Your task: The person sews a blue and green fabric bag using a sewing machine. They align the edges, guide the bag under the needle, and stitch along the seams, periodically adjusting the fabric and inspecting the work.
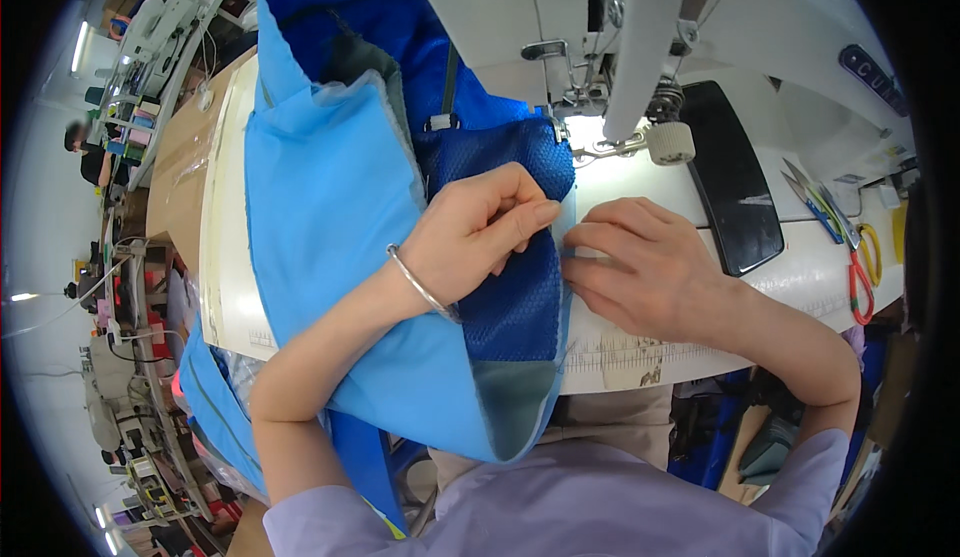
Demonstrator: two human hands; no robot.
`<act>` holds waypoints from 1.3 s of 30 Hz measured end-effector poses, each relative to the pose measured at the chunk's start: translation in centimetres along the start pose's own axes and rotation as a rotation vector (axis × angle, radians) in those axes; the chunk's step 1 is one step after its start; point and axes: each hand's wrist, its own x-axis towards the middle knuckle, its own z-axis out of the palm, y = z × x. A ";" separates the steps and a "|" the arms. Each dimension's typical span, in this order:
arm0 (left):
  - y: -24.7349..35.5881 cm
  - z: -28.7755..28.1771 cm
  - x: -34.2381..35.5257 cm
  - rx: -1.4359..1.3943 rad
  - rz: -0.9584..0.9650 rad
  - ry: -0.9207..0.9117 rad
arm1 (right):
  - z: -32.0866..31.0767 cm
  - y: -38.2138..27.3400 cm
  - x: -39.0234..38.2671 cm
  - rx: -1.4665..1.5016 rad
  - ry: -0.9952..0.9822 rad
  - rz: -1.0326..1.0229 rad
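A light blue fabric piece (330, 217) with grey panels and a royal blue inner lies across the machine bed, its navy mesh section (505, 307) under the needle area. My left hand (485, 227), wearing a silver bangle, is pinched on the mesh section near its right edge. Just right of it, my right hand (635, 267) has bent fingers closed on the fabric's right edge; the fingertips are partly hidden. Above both hands is the sewing machine's presser foot (560, 132), with the fabric against it and a white knob (670, 142) to its right.
A black plate (745, 217) lies right of the needle, with snips (815, 202) and red-handled scissors (860, 292) farther right. The white table (690, 352) has a printed ruler edge. Cardboard (175, 192) is at left; beyond are other machines and a person (90, 157).
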 end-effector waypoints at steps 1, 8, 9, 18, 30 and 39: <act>0.0 -0.2 0.0 0.000 0.007 -0.001 | -0.1 0.0 0.2 0.027 0.023 0.018; 0.0 0.2 0.0 0.084 0.076 -0.002 | -0.9 -0.7 1.4 0.512 0.010 0.492; 0.0 0.2 0.0 0.090 0.080 -0.007 | -1.5 -1.0 1.6 0.602 -0.054 0.604; -0.1 0.3 -0.1 0.067 0.097 0.037 | -1.7 -1.1 1.6 0.689 -0.096 0.703; -0.7 0.8 0.1 0.310 0.243 0.083 | -0.1 -2.5 0.4 0.269 0.050 0.203; 0.0 0.4 -0.1 0.245 0.136 -0.004 | -0.1 -2.0 0.3 0.148 0.057 0.043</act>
